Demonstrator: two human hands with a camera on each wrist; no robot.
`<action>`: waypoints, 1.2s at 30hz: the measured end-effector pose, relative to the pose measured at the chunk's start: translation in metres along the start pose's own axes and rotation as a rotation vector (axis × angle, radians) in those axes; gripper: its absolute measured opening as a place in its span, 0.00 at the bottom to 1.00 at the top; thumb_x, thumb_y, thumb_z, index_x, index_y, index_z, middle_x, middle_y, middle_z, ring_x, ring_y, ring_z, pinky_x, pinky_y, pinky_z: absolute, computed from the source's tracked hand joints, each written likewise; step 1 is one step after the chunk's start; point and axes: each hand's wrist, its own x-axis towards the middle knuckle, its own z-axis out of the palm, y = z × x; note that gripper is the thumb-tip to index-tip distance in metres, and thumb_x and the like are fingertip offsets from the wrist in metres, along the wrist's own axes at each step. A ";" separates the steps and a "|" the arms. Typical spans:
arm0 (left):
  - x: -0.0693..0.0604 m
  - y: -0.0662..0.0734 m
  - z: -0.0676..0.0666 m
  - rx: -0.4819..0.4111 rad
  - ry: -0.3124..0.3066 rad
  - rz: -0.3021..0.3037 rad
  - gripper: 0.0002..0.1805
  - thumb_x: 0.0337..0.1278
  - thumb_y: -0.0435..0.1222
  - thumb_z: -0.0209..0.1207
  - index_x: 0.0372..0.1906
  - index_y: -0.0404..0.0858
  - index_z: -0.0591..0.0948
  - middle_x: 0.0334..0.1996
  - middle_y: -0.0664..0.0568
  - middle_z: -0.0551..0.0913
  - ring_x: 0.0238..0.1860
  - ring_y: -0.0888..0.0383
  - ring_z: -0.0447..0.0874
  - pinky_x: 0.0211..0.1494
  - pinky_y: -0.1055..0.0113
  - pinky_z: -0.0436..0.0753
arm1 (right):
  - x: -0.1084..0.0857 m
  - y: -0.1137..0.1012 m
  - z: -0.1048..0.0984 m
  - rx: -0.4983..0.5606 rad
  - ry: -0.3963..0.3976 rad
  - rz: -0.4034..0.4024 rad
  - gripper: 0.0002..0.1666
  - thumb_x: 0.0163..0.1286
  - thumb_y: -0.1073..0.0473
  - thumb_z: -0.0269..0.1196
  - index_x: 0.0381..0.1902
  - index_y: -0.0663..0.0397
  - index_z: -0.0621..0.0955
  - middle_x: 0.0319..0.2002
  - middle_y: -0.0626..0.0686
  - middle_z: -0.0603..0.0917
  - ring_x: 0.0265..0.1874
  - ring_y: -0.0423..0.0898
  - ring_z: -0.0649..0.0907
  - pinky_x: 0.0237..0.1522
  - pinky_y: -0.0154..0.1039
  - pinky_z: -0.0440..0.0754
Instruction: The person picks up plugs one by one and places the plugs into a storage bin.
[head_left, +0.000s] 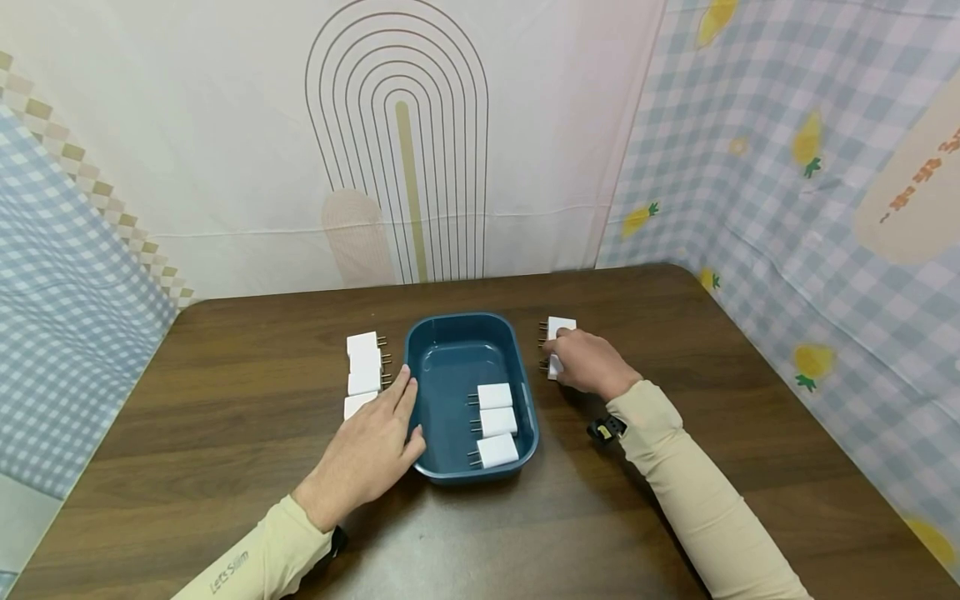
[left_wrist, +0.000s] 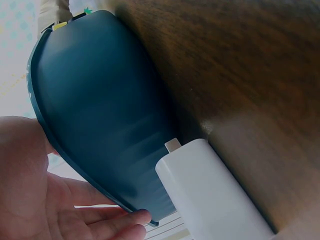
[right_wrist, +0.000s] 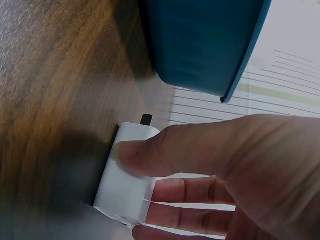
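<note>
A dark blue tray point(head_left: 444, 425) sits mid-table with three white plug chargers point(head_left: 498, 422) along its right side, prongs to the left. My left hand point(head_left: 367, 454) rests with extended fingers against the tray's left rim. Beside it, several white chargers point(head_left: 364, 360) form a column, prongs toward the tray; one charger point(left_wrist: 210, 195) looms close in the left wrist view. Right of the tray, my right hand point(head_left: 594, 362) pinches a white charger point(right_wrist: 127, 175), thumb on its face and fingers behind. More white chargers point(head_left: 562, 323) show there, partly hidden by the hand.
The dark wooden table point(head_left: 187, 450) ends at a patterned cloth backdrop point(head_left: 525, 150). Checked cloth point(head_left: 765, 192) hangs along the right side, and another checked cloth point(head_left: 60, 275) on the left. The tray's raised rim stands between the two outer columns of chargers.
</note>
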 end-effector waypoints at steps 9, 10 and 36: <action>0.001 0.000 0.000 0.000 -0.002 -0.005 0.36 0.67 0.44 0.56 0.72 0.26 0.67 0.76 0.35 0.63 0.73 0.42 0.71 0.70 0.48 0.75 | 0.001 0.000 -0.001 0.007 -0.011 -0.003 0.20 0.56 0.66 0.74 0.49 0.56 0.87 0.42 0.60 0.85 0.36 0.52 0.85 0.40 0.49 0.87; 0.001 0.001 0.000 -0.001 -0.003 -0.006 0.36 0.67 0.44 0.56 0.72 0.26 0.67 0.76 0.35 0.63 0.73 0.42 0.71 0.70 0.48 0.75 | 0.001 0.000 -0.001 0.009 -0.012 -0.002 0.20 0.56 0.66 0.74 0.49 0.56 0.87 0.42 0.60 0.85 0.36 0.52 0.85 0.40 0.49 0.87; 0.000 0.001 -0.001 -0.007 -0.020 -0.014 0.36 0.68 0.44 0.56 0.73 0.26 0.67 0.77 0.35 0.62 0.74 0.42 0.69 0.71 0.48 0.74 | 0.002 0.000 0.001 0.046 -0.008 -0.028 0.19 0.53 0.69 0.73 0.46 0.59 0.87 0.40 0.60 0.84 0.34 0.51 0.84 0.39 0.46 0.87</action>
